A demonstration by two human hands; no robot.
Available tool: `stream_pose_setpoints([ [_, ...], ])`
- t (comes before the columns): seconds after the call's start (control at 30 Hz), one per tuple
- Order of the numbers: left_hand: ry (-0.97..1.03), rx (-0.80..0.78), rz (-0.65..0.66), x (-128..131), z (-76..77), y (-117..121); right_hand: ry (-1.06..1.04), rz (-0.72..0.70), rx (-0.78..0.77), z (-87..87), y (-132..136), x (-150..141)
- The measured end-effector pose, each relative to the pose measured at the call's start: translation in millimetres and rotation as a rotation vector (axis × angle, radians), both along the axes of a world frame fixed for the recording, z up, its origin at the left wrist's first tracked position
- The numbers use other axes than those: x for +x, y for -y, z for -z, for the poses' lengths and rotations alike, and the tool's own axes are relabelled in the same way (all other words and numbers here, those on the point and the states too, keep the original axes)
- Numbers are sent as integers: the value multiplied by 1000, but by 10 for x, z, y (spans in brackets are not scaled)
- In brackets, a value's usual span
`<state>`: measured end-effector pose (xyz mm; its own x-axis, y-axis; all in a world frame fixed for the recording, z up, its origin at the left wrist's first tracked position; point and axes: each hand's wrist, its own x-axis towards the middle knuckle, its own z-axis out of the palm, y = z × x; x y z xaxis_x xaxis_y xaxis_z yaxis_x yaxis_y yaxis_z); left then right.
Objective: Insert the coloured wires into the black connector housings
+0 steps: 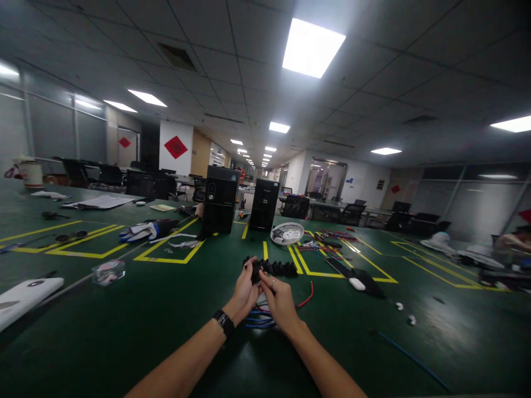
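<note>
My left hand (244, 294), with a black watch on the wrist, is closed round a small black part (254, 272) whose exact kind I cannot make out. Close against it, my right hand (280, 303) has thumb and fingers pinched together; whatever lies between them is too small to name. Just beyond the hands runs a row of black ridged pieces (282, 269) on the green table (174, 337). Blue wires (259, 320) lie beneath my hands and are partly hidden by them. A red wire end (307, 296) sticks out on the right.
Two black computer towers (222, 202) stand ahead. A white basket (287, 234) and bundled wires (327, 246) lie right of them. Gloves (147, 230) and a clear box (108, 272) are at left. Earbuds (411, 320), their white case (357, 284) and a blue wire (415, 359) lie right.
</note>
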<state>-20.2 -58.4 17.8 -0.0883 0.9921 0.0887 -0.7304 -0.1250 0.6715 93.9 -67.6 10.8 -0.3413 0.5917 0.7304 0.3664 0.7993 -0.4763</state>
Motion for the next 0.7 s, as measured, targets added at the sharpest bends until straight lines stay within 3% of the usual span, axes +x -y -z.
stream_pose_setpoints([
  [0.07,-254,101,-94,-70,-3,6,3,15,-38,-3,2,-5],
  [0.17,-664,235,-355,-170,16,-20,53,16,-94,-47,10,11],
  [0.23,-808,267,-449,-194,27,-58,80,0,-110,-97,13,30],
  [0.43,-768,170,-536,-158,30,-183,5,68,-63,-234,-45,117],
  [0.53,-804,217,-594,-138,2,-155,66,72,-5,-292,-97,215],
  [0.63,-839,312,-577,-71,-24,-115,167,44,59,-297,-107,259],
  [0.7,-718,254,-529,-43,-33,-133,109,92,70,-226,-69,195],
])
